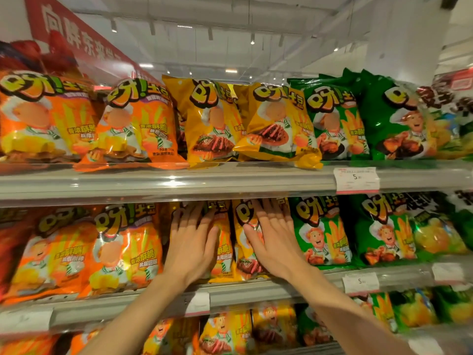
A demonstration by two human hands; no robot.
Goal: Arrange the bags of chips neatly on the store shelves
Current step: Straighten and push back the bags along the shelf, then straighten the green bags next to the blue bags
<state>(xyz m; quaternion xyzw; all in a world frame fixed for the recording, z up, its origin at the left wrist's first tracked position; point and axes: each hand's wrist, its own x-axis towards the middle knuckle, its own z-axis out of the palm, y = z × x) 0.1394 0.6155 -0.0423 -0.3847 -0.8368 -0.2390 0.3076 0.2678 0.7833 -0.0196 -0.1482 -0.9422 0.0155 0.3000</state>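
Note:
On the middle shelf (256,293) stand two yellow chip bags side by side. My left hand (190,242) lies flat, fingers spread, on the left yellow bag (224,252). My right hand (275,239) presses flat on the right yellow bag (243,254). Neither hand grips anything. Orange bags (122,249) stand to the left of my hands and green bags (320,231) to the right. On the top shelf (179,183), two yellow bags (212,124) lean a little askew between orange and green ones.
A clear plastic lip runs along each shelf front, with price tags (357,179) clipped on at the right. A lower shelf holds more yellow bags (225,331) and green ones. A red banner (76,32) hangs at the upper left.

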